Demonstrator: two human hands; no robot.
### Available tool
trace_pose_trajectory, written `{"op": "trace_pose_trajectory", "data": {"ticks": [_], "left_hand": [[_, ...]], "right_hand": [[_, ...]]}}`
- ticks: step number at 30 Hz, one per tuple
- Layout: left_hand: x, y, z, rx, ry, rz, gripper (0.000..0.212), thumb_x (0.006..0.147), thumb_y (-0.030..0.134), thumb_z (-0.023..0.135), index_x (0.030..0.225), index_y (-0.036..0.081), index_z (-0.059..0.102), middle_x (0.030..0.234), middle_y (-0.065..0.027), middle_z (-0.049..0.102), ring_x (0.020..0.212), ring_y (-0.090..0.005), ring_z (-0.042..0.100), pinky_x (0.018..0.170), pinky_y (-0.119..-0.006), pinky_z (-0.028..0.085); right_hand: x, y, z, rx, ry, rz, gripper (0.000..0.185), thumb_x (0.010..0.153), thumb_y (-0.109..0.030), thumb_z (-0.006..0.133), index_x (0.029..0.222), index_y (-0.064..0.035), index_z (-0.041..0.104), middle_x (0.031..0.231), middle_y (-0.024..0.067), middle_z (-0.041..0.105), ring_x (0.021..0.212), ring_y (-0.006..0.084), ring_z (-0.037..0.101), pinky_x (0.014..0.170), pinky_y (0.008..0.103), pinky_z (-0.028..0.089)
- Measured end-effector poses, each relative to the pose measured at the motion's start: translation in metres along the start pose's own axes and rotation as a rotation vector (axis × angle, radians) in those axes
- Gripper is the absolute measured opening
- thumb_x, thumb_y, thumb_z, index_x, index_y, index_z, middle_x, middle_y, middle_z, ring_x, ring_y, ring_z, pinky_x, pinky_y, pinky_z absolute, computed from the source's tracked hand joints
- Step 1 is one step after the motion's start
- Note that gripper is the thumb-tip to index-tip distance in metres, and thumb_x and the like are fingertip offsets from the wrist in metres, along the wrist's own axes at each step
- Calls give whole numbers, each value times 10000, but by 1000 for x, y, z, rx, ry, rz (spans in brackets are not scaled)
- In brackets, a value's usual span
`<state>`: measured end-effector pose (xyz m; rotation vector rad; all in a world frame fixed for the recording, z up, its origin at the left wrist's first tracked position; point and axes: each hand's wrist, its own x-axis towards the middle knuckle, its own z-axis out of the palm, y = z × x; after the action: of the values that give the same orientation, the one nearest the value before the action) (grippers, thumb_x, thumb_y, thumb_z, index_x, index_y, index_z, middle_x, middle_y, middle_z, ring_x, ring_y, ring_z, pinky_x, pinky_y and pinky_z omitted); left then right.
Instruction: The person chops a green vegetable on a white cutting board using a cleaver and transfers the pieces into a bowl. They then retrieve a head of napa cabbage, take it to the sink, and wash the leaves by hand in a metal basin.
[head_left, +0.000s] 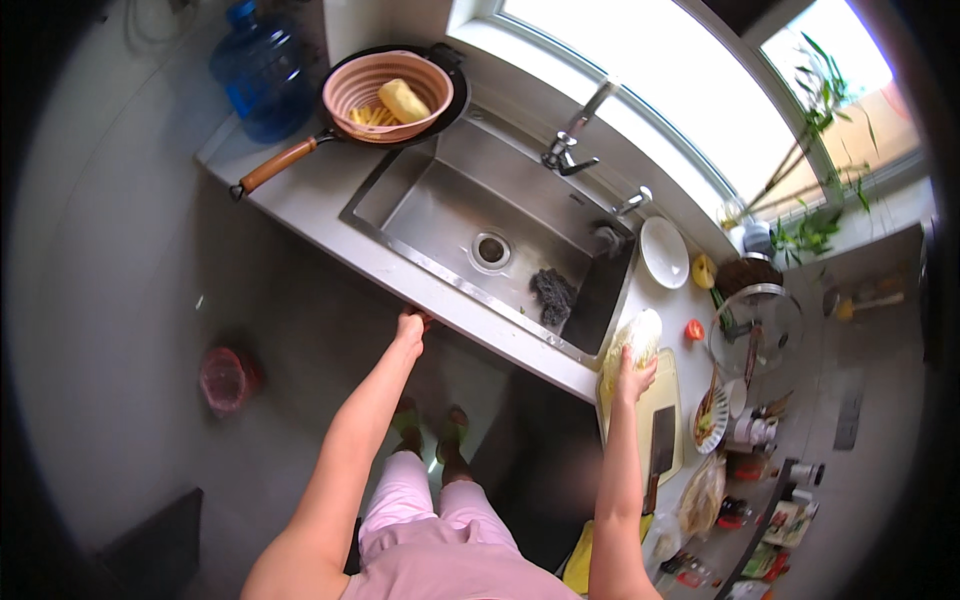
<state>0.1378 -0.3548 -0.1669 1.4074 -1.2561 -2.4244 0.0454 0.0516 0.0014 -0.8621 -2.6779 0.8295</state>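
My right hand (634, 377) grips a pale napa cabbage (643, 334) at the near right corner of the sink. The cabbage is over the far end of a cream cutting board (670, 465). A cleaver (662, 441) lies flat on that board, to the right of my forearm. My left hand (411, 330) is at the front edge of the white countertop (360, 266), low against its underside. Its fingers are partly hidden there, so what they touch is unclear. Between and beyond my hands is the stainless steel sink (442, 206), with a dark grey scrubbing cloth (553, 295) inside.
A pink colander (337, 90) holding yellow pieces sits in a wooden-handled wok (279, 165), left of the sink. Behind the basin rises a faucet (561, 150). A white bowl (664, 253), tomato half (694, 330) and glass lid (750, 337) stand at right. A pink bin (227, 381) is on the floor.
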Motion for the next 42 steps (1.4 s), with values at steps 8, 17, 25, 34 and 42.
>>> {"op": "trace_pose_trajectory", "data": {"ticks": [8, 17, 25, 34, 42], "left_hand": [[19, -10, -8, -360, -36, 44, 262, 855, 123, 587, 1103, 202, 613, 960, 54, 662, 871, -93, 603, 732, -318, 346], [-41, -8, -53, -338, 3, 198, 175, 828, 214, 702, 893, 122, 569, 802, 23, 598, 769, -111, 574, 690, -273, 439], [-83, 0, -206, -112, 355, 487, 229, 823, 196, 735, 915, 29, 609, 793, -6, 593, 733, -104, 538, 676, -282, 452], [-97, 62, -287, 809, 1008, 948, 294, 753, 295, 785, 671, 100, 581, 697, 4, 541, 719, -212, 528, 677, -370, 363], [-81, 86, -341, 882, 853, 978, 327, 768, 297, 771, 666, 78, 551, 693, 7, 547, 730, -203, 526, 708, -360, 388]], "right_hand": [[-48, -45, -21, -458, 350, -799, 667, 860, -272, 699, 1436, -138, 390, 1465, 171, 335, 1327, 361, 363, 1021, 458, 378], [-239, -44, 30, 253, -1085, -905, 199, 934, -59, 606, 1128, -34, 641, 925, 57, 624, 713, 104, 578, 601, 233, 480], [-323, -22, 125, 199, -1559, -321, 210, 997, -171, 541, 1081, -18, 659, 855, 29, 650, 639, 67, 535, 561, 217, 426], [-267, -4, 388, 294, -1213, 166, 229, 970, -292, 554, 1047, -99, 651, 885, 33, 642, 717, 133, 581, 599, 278, 477], [-305, -56, 493, -753, -591, -1148, 555, 932, -354, 571, 1390, -56, 473, 1322, 166, 570, 1151, 331, 590, 917, 449, 489]]}}
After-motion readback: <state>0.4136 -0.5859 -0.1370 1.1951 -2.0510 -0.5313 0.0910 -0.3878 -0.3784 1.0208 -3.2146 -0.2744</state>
